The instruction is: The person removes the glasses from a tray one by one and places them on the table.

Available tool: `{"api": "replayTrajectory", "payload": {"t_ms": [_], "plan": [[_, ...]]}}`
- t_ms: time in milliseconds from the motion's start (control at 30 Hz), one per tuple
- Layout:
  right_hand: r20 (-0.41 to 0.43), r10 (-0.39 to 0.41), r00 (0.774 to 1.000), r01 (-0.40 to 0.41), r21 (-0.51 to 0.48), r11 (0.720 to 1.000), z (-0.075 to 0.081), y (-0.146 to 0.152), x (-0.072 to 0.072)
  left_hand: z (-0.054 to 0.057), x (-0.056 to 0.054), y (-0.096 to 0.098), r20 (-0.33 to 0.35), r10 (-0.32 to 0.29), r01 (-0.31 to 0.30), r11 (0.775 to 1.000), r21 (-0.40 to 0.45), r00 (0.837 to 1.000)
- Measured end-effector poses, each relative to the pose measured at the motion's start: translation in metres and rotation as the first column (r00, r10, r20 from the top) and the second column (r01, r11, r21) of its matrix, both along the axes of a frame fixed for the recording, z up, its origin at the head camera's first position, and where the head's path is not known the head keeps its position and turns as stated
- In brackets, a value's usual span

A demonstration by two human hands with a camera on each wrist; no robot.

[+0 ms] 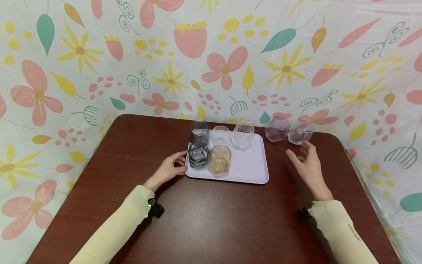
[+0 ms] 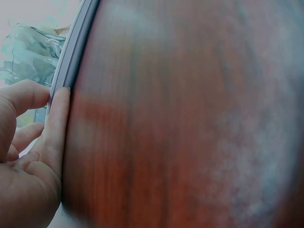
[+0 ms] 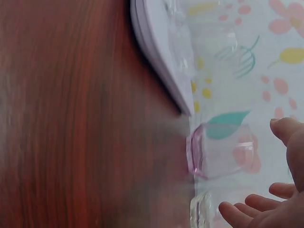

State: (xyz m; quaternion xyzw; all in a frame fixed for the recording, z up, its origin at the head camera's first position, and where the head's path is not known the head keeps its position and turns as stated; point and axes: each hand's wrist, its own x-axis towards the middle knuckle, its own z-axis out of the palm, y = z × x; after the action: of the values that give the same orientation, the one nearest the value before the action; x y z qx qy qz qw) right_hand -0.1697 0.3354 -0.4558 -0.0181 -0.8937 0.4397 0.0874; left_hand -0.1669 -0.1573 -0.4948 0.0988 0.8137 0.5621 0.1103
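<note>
My left hand (image 1: 170, 167) holds the left edge of a pale lilac tray (image 1: 245, 170), thumb and a finger at its rim (image 2: 71, 59). On the tray's left part stand a wavy dark grey glass (image 1: 199, 156) and an amber glass (image 1: 220, 160). Behind them are a smoky glass (image 1: 199, 132), a small clear glass (image 1: 220, 136) and a larger clear glass (image 1: 243, 136). My right hand (image 1: 308, 165) has its thumb and fingers spread, fingertips close to a clear faceted glass (image 1: 300, 132). A pink-tinted glass (image 3: 221, 149) stands between that glass and the tray.
The dark brown wooden table (image 1: 211, 223) carries everything. A floral-patterned cloth (image 1: 132, 55) hangs right behind its back edge, close to the back row of glasses. More of this cloth hangs along the right side.
</note>
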Motion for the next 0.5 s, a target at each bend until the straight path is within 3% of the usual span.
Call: {"api": "replayTrajectory", "payload": {"t_ms": [67,500], "plan": [[-0.012,0.015,1.0,-0.015,-0.005,1.0,0.002,-0.006,0.002,-0.011,-0.005,-0.002,-0.004,0.004,-0.004,1.0,-0.009,1.0],[-0.05,0.123,0.991,-0.123,0.016,0.992,0.009,-0.044,0.001,-0.016,-0.007,-0.002,-0.002,0.004,-0.004,1.0,0.013,1.0]]}}
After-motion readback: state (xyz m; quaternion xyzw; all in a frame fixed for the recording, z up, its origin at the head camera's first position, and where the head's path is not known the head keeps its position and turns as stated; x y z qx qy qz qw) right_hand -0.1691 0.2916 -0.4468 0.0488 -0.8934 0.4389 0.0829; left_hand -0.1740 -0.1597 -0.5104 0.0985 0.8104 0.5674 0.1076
